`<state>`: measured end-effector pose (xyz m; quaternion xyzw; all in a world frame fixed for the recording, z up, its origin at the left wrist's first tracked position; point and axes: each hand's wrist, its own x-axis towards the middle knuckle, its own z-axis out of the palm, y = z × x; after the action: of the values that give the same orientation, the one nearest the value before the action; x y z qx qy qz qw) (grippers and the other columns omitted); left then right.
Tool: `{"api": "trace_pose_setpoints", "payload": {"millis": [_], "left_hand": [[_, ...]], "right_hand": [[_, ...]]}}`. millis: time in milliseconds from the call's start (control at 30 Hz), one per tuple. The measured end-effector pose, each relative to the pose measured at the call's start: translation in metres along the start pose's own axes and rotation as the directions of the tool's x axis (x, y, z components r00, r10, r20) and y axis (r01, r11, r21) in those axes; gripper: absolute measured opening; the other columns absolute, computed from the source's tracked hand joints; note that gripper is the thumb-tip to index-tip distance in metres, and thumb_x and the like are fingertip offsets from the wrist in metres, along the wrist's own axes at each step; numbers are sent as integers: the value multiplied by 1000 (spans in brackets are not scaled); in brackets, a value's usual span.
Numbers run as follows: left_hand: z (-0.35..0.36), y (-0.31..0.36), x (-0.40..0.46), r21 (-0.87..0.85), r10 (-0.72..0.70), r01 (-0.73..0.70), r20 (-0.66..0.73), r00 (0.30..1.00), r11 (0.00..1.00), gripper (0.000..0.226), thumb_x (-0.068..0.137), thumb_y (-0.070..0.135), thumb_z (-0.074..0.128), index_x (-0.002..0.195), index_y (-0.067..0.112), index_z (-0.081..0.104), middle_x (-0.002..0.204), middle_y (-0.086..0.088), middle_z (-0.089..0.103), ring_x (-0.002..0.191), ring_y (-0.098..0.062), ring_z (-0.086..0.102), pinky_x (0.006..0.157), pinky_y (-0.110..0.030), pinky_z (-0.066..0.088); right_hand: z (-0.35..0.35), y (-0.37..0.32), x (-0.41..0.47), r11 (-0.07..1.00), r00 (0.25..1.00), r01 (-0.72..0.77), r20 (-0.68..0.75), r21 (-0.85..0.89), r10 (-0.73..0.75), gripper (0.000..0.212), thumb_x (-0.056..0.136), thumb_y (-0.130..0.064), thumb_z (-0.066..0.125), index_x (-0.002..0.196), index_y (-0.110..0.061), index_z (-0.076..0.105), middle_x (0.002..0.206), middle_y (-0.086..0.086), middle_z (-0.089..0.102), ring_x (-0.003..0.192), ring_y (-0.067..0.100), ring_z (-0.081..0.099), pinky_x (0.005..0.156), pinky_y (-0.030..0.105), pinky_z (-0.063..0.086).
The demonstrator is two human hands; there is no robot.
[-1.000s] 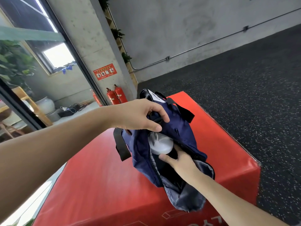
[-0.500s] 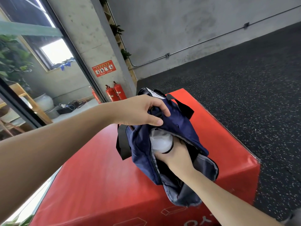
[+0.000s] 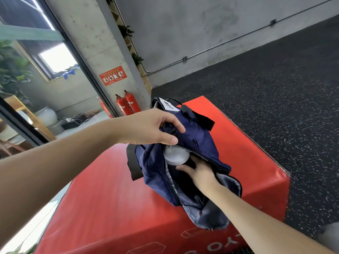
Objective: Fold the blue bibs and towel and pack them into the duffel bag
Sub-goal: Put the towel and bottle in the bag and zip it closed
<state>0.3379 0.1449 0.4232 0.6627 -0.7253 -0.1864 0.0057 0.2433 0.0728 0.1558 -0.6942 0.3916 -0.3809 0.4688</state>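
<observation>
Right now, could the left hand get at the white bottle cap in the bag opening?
Probably yes, but not freely: the left hand sits right above the white cap, yet its grip holds the duffel bag open, and the right hand already touches the bottle beneath it.

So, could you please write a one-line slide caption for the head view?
Left hand grips the navy duffel bag open on a red box while the right hand holds a white-capped bottle inside.
</observation>
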Motion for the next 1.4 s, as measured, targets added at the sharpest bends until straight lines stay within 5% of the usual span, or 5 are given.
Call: {"api": "trace_pose_setpoints", "payload": {"millis": [533,767,967,1100,1400], "left_hand": [[12,-15,8,-50,-24,22,-50,998,999,27,89,38,71,114,47,65,104,-2,71,79,-15,65,77,-38,54],[49,-24,12,82,-102,117,-168,980,990,59,95,34,62,148,41,36,137,13,56,122,-13,52,99,-27,38],[36,-32,1,-408,-30,-3,-75,997,913,48,96,3,61,137,28,57,131,2,65,92,-2,66,73,-11,51],[39,-40,-5,-531,-24,30,18,1000,847,46,98,-3,58,134,25,62,131,2,67,122,-18,63,106,-37,49],[38,-35,5,-502,-51,9,-69,996,865,43,97,0,60,128,28,66,126,6,69,116,-14,66,106,-38,50]], "right_hand": [[-9,-6,-19,996,988,83,-135,21,-79,73,65,-68,81,125,-32,60,115,-25,60,109,-7,53,100,20,42],[-13,-4,-23,997,995,73,-65,35,-71,71,68,-67,79,129,-36,60,119,-27,62,115,-4,55,103,22,43],[-17,-10,-30,995,995,90,-40,31,-89,74,74,-56,80,140,-33,55,122,-28,60,121,-2,53,101,20,42],[-13,-4,-29,996,996,78,-50,-44,-80,74,72,-58,81,135,-30,57,128,-14,65,122,11,58,102,31,46],[-9,-23,-27,1000,998,5,-67,18,-4,97,56,-55,92,136,-25,45,129,-9,60,123,8,55,98,18,39]]}}
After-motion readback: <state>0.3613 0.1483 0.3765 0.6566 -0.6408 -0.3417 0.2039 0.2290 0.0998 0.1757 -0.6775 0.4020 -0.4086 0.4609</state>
